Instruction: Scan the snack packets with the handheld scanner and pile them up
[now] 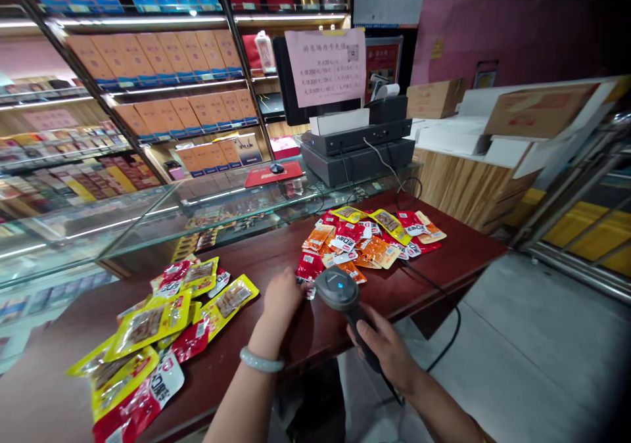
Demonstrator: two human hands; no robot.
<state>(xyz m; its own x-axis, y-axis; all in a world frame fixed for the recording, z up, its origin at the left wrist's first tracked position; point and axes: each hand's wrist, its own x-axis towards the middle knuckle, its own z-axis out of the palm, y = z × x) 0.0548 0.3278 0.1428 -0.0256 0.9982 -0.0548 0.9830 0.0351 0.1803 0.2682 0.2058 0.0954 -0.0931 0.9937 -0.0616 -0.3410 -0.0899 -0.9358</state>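
My right hand (387, 344) is wrapped round the handle of a dark grey barcode scanner (338, 288), whose blue light shows on top. Just left of the scanner, my left hand (283, 295), with a pale bangle (261, 360) on its wrist, pinches the lower edge of a red snack packet (310, 265). That packet lies at the near side of a pile of red, orange and yellow snack packets (365, 236). A second heap, of yellow and red snack packets (152, 325), spreads over the left of the table. The scanner head partly hides the near packets.
The dark red table (236, 348) stands against a glass display counter (148, 213). A black cable (451, 338) hangs off its right edge. Behind are a monitor with a paper sign (325, 68), a black cash drawer (357, 160), boxed shelves and cardboard boxes (537, 111).
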